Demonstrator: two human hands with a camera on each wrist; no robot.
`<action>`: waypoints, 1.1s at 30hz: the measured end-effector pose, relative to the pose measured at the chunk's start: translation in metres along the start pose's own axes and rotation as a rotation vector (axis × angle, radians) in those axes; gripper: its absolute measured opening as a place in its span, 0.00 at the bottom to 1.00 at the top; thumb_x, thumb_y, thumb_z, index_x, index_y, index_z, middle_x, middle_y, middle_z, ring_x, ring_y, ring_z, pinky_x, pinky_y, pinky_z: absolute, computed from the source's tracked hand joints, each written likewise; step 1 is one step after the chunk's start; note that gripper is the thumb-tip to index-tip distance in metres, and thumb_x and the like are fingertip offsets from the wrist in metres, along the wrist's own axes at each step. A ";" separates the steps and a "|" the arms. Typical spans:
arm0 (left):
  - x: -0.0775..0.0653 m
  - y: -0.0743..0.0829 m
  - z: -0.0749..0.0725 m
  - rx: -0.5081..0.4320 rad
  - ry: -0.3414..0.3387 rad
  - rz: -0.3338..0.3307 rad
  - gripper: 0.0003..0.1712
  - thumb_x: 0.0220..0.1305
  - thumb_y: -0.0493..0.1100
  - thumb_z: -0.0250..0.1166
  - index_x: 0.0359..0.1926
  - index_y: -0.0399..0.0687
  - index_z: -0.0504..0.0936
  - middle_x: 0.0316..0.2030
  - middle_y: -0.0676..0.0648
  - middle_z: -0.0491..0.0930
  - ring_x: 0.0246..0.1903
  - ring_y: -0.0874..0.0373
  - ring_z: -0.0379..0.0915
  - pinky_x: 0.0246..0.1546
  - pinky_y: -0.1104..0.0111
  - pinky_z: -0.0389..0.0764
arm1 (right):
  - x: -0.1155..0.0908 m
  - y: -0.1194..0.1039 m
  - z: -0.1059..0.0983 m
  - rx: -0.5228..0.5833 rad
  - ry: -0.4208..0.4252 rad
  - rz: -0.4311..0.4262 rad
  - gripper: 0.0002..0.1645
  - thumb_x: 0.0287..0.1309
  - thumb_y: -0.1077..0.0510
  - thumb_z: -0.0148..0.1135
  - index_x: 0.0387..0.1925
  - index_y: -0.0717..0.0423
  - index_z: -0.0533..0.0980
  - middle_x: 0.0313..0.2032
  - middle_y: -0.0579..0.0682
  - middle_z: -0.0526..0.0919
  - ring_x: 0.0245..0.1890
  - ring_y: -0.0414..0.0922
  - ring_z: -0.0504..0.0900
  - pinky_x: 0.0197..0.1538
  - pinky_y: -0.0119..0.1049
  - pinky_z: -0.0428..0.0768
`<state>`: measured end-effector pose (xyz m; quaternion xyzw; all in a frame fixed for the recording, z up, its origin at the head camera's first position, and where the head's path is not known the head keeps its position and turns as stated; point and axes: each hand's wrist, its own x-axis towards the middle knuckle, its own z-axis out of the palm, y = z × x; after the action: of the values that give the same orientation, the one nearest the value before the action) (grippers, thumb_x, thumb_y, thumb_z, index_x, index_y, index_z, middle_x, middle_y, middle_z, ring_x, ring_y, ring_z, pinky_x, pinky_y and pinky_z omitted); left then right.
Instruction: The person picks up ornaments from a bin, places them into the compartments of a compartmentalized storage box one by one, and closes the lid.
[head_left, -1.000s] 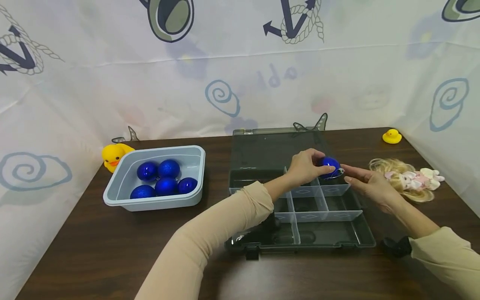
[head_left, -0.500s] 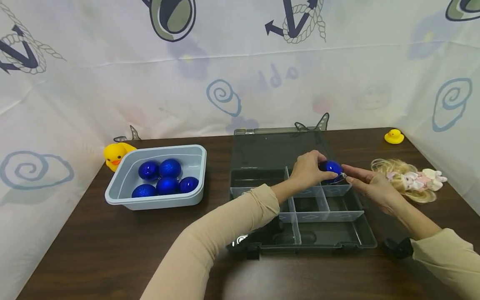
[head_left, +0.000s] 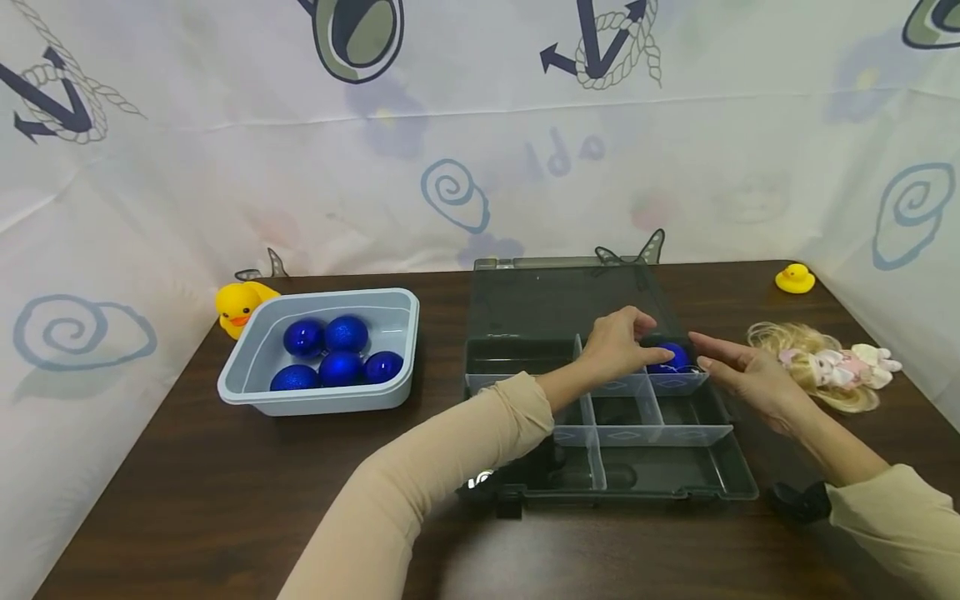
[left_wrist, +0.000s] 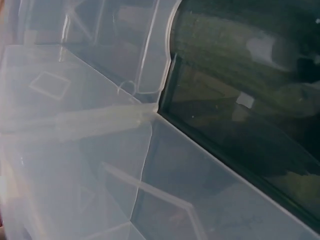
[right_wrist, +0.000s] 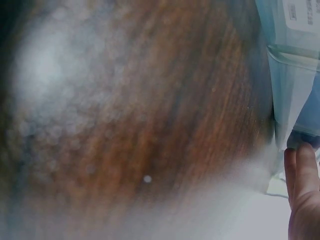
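Note:
A blue ornament ball (head_left: 674,357) sits low in the back right compartment of the dark translucent divided box (head_left: 675,467), partly hidden by a clear divider. Over its left side is my left hand (head_left: 611,346), fingers raised off it and thumb stretched beside it; whether the thumb still touches is unclear. My right hand (head_left: 757,383) is just right of the ball at the box's edge, fingers straight and holding nothing. Clear dividers (left_wrist: 75,165) fill the left wrist view. In the right wrist view, fingers (right_wrist: 305,175) reach up beside the box wall.
A pale blue tub (head_left: 315,406) with several blue balls (head_left: 341,369) stands on the left. Behind it is a yellow duck (head_left: 242,305). A smaller duck (head_left: 795,278) is at the back right, and a blond doll (head_left: 832,367) lies right of my right hand.
The blue ball has gone down from between my hands into the back right compartment. My left fingers have come off it. The head view has shifted slightly.

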<state>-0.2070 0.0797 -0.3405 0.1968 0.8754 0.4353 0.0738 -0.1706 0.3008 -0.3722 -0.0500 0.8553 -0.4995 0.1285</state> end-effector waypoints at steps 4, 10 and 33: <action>-0.007 -0.003 -0.009 -0.057 -0.036 0.007 0.23 0.54 0.46 0.71 0.50 0.44 0.77 0.47 0.47 0.80 0.44 0.60 0.77 0.42 0.78 0.76 | -0.001 -0.001 0.001 0.008 -0.002 0.010 0.36 0.69 0.46 0.47 0.71 0.58 0.52 0.70 0.66 0.51 0.66 0.64 0.57 0.57 0.47 0.65; -0.029 -0.011 -0.041 -0.206 -0.090 -0.017 0.23 0.56 0.44 0.69 0.52 0.43 0.76 0.49 0.45 0.80 0.45 0.61 0.76 0.42 0.77 0.77 | 0.001 0.000 0.001 -0.022 -0.006 0.004 0.36 0.69 0.45 0.47 0.71 0.55 0.53 0.69 0.65 0.52 0.66 0.55 0.62 0.58 0.43 0.66; -0.149 -0.146 -0.233 -0.215 0.108 -0.240 0.27 0.62 0.45 0.64 0.58 0.37 0.71 0.56 0.38 0.75 0.50 0.57 0.75 0.50 0.75 0.75 | 0.001 0.007 -0.001 0.008 -0.007 -0.006 0.36 0.68 0.47 0.50 0.71 0.51 0.53 0.71 0.60 0.52 0.54 0.22 0.66 0.47 0.16 0.72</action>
<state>-0.1823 -0.2319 -0.3203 0.0584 0.8438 0.5243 0.0989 -0.1719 0.3049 -0.3778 -0.0539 0.8527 -0.5031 0.1300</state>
